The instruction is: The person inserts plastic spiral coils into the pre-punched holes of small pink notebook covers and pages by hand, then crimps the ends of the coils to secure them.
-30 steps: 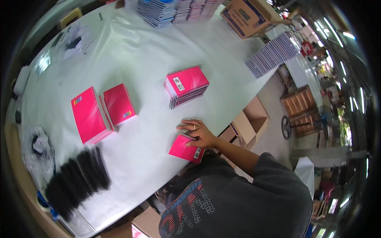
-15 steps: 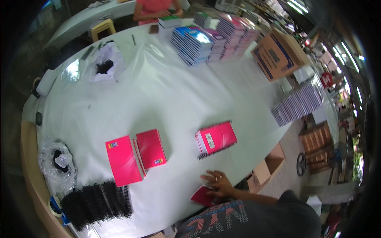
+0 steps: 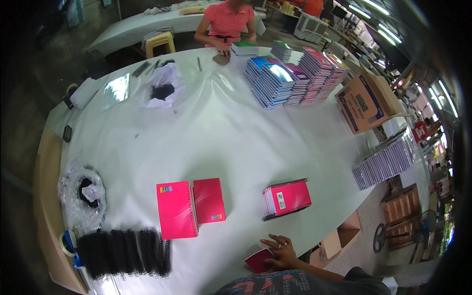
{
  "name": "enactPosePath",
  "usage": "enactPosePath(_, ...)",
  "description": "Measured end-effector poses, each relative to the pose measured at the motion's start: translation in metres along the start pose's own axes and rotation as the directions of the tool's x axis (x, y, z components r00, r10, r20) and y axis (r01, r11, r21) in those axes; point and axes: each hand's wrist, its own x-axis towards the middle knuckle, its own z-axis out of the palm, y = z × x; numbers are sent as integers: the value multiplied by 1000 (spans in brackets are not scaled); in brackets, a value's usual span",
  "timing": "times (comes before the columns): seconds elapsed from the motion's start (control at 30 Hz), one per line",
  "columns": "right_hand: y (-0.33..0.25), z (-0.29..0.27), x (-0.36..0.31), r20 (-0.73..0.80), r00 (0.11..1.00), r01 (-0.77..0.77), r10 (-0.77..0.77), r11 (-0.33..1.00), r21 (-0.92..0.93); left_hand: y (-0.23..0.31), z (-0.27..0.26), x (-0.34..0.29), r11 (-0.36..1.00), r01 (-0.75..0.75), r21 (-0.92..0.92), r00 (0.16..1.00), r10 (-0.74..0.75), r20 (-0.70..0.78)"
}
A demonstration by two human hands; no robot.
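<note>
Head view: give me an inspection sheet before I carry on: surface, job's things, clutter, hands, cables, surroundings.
Surface: white table covering, glossy and creased.
Job's things: small red notebook by the near edge; pink spiral-bound stack beyond it; larger pink pile and smaller pink pile side by side, further left; black binding coils at lower left.
Clutter: clear plastic bundle at left; coloured notebook stacks toward the far side; cardboard box at right.
Hands: right hand on the small red notebook, grip unclear; left hand not in view.
Cables: nothing seen.
Surroundings: co-worker at the far edge; yellow stool nearby.
</note>
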Motion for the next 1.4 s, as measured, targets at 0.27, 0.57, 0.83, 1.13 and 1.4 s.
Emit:
enactPosePath(0.27, -3, 6, -5, -116, 992, 64, -56, 996, 69, -19, 21, -23, 996, -87, -24, 991, 84, -108)
enactPosePath(0.57, -1, 30, -19, -326, 939, 166, -113, 976, 141, -17, 37, -94, 930, -359, -83, 931, 350, -104)
enactPosePath(0.83, -19, 59, -109, -308, 951, 201, -35, 825, 528, 85, -66, -264, 778, -530, -338, 547, 618, 565)
enactPosePath(1.13, 130, 202, -72, -162, 981, -44, 102, 944, 328, 301, -26, -204, 285, -812, -510, 210, 957, 201)
enactPosePath(1.4, 88, 159, -20, -90, 966, -213, 243, 941, 262, 354, 42, -154, 228, -858, -460, 238, 970, 37)
